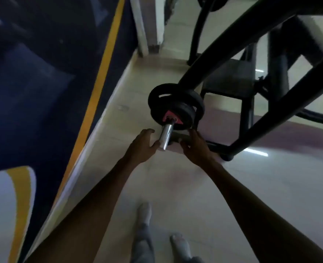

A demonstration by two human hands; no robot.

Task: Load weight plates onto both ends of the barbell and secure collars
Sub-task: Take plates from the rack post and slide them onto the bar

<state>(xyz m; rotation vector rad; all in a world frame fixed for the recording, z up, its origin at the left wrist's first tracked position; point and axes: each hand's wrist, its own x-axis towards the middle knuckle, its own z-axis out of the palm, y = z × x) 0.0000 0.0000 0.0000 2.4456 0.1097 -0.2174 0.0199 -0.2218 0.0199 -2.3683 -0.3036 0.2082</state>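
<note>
head cam: your only view | looks steeply down and forward, tilted | close over your forearms | barbell sleeve (pixel 166 134) near centre | floor (pixel 251 186) fills the rest

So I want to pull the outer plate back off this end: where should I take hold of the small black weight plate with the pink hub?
Grip the small black weight plate with the pink hub by its rim, one hand on each side, coming from the free end of the chrome barbell sleeve. Its face is flat, and the larger black plate sits right behind it.
</note>
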